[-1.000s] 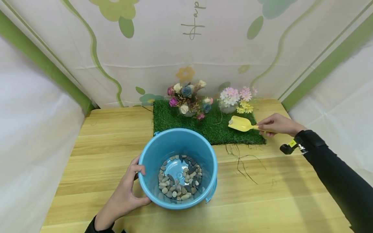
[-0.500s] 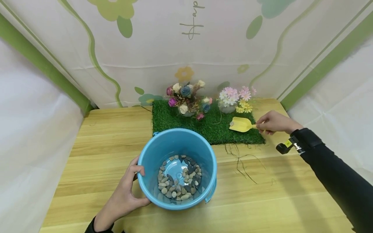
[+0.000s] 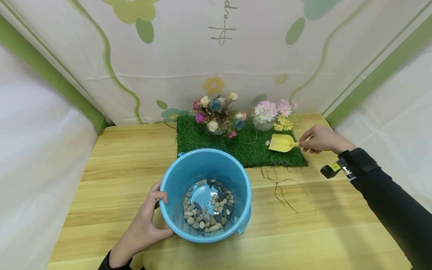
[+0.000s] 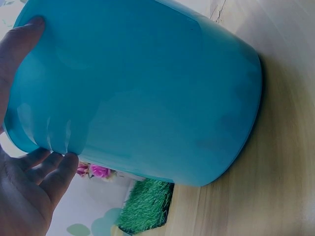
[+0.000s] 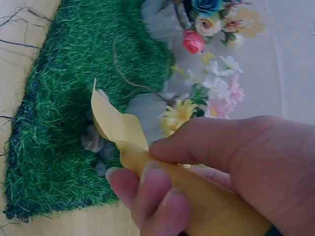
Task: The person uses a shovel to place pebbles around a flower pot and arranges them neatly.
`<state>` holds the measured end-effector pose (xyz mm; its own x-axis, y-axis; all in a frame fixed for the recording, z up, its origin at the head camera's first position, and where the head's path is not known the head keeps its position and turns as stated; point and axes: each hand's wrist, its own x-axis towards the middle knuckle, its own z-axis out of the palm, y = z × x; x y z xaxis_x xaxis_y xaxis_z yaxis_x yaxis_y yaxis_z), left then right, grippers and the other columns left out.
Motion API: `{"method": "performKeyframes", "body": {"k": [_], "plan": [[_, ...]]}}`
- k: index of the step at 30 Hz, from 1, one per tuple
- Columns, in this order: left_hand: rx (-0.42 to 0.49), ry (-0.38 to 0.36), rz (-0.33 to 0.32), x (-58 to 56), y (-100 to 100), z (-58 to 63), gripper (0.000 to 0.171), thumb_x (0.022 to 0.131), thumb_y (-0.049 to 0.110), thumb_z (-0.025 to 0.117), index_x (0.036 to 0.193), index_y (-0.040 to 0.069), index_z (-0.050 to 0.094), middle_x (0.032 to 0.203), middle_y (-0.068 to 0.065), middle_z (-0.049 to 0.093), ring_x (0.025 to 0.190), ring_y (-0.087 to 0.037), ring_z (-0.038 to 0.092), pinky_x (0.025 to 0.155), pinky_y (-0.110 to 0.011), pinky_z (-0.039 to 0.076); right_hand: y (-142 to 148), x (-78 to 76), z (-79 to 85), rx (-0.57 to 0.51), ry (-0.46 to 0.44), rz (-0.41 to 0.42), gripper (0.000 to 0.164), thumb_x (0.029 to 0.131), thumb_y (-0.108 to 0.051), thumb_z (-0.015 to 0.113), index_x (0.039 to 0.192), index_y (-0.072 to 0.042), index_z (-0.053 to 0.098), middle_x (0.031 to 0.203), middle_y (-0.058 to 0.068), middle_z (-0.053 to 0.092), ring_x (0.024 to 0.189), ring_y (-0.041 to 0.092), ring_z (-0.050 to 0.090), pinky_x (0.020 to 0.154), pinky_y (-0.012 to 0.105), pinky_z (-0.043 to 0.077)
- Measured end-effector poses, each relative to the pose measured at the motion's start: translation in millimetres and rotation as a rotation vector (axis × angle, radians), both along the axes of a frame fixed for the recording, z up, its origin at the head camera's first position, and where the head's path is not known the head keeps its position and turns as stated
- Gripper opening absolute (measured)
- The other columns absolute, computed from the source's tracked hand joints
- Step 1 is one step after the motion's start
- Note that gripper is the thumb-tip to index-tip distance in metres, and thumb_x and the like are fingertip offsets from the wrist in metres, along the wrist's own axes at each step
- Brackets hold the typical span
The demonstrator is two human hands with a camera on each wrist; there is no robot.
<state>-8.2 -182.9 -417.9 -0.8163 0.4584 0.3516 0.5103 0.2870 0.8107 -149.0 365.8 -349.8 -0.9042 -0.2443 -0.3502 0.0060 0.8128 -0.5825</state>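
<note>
My right hand (image 3: 320,139) grips the handle of a yellow toy shovel (image 3: 282,143), its blade pointing left over the artificial turf mat (image 3: 248,160). A pale pebble (image 3: 267,143) lies just off the blade's tip. In the right wrist view, a few grey stones (image 5: 92,138) rest on the grass under and beside the tilted blade. My left hand (image 3: 145,221) holds the left side of a blue bucket (image 3: 206,152), fingers and thumb spread around its rim and wall. Many pebbles (image 3: 199,221) cover much of the bucket's bottom, mostly around its edge.
Two pots of artificial flowers, mixed roses (image 3: 216,107) and pink, white and yellow blooms (image 3: 266,110), stand at the back of the turf. Dark loose strands (image 3: 277,183) lie on the wooden table (image 3: 125,161). A patterned curtain (image 3: 175,56) hangs behind.
The shovel has shifted slightly right, and the pebble that showed at its blade's front edge now lies beyond the tip. My left hand and the bucket stay put.
</note>
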Motion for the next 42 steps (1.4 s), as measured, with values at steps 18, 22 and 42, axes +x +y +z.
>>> {"method": "performKeyframes", "body": {"k": [18,22,42], "plan": [[-0.001,-0.003,-0.001,0.3,-1,0.2,0.074,0.062,-0.003,0.094,0.113,0.004,0.041,0.16,-0.013,0.027,0.134,-0.039,0.041,0.093,-0.037,0.052,-6,15.6,45.4,-0.306,0.064,0.151,0.034,0.104,-0.019,0.06,0.134,-0.003,0.063,0.088,0.015,0.065,0.064,0.025,0.054,0.061,0.035,0.049],[-0.003,-0.004,-0.003,-0.1,-1,0.5,0.073,0.063,-0.002,0.094,0.113,0.005,0.041,0.16,-0.013,0.026,0.135,-0.04,0.04,0.093,-0.039,0.052,-25,17.4,55.2,-0.336,0.066,0.205,0.031,0.104,-0.018,0.06,0.133,-0.007,0.064,0.088,0.014,0.066,0.064,0.027,0.055,0.059,0.036,0.049],[-0.022,-0.013,0.019,2.9,1,4.1,0.074,0.064,-0.001,0.094,0.115,0.005,0.041,0.16,-0.015,0.027,0.132,-0.042,0.042,0.089,-0.044,0.054,-158,8.5,77.9,-0.336,0.047,0.701,0.023,0.105,-0.02,0.06,0.125,-0.017,0.071,0.085,-0.002,0.068,0.054,0.02,0.051,0.053,0.033,0.047]]}}
